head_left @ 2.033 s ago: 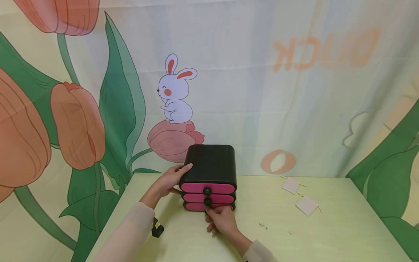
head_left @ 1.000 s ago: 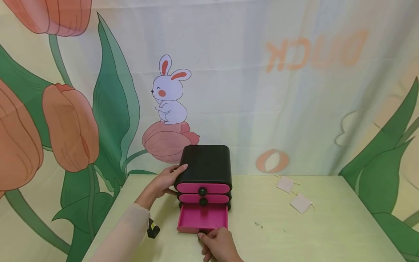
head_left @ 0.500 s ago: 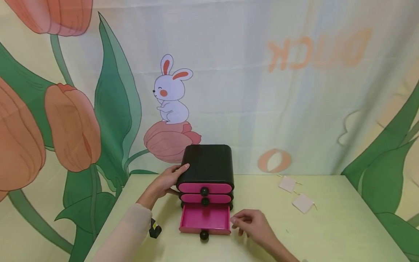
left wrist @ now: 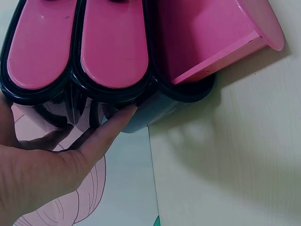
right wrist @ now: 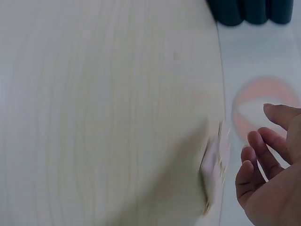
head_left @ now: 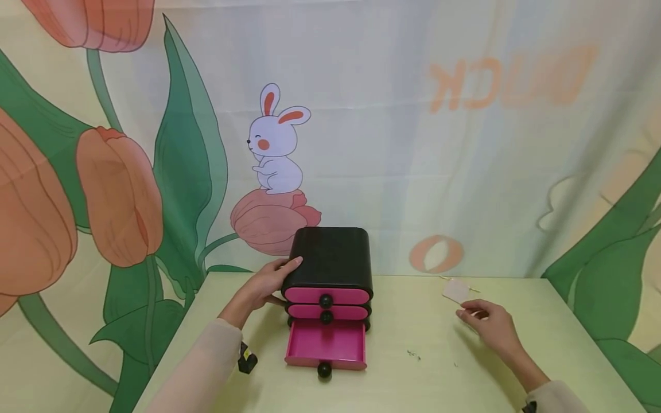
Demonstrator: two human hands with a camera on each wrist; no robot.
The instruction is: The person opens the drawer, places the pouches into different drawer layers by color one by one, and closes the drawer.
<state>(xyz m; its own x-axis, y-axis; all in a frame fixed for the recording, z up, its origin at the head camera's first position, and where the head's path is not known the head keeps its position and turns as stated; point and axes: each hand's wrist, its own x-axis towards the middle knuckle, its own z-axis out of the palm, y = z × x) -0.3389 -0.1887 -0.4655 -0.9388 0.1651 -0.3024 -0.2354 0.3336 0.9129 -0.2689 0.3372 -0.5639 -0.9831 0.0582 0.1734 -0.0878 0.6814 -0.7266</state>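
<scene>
A small black cabinet (head_left: 331,258) with pink drawers and round black knobs stands on the table. Its bottom drawer (head_left: 326,341) is pulled out, and the inside looks bare. My left hand (head_left: 262,285) holds the cabinet's left side, thumb on top and fingers against the side wall. My right hand (head_left: 493,324) hovers over the table at the right, fingers loosely bent, with nothing seen in them. Just beyond its fingertips lies a small pale drawstring pouch (head_left: 457,290). A second pouch is hidden by the hand in the head view; pale pouch shapes (right wrist: 214,167) are blurred in the right wrist view.
Tiny greenish bits (head_left: 414,355) lie on the pale table (head_left: 392,390) right of the drawer, with a smaller speck (head_left: 456,365) further right. A printed curtain (head_left: 382,143) hangs behind the table's far edge. Black devices (head_left: 248,361) show at the sleeves.
My right hand drew the bottom drawer out by its knob, let go, and moved right to the pouches. My left hand has stayed on the cabinet.
</scene>
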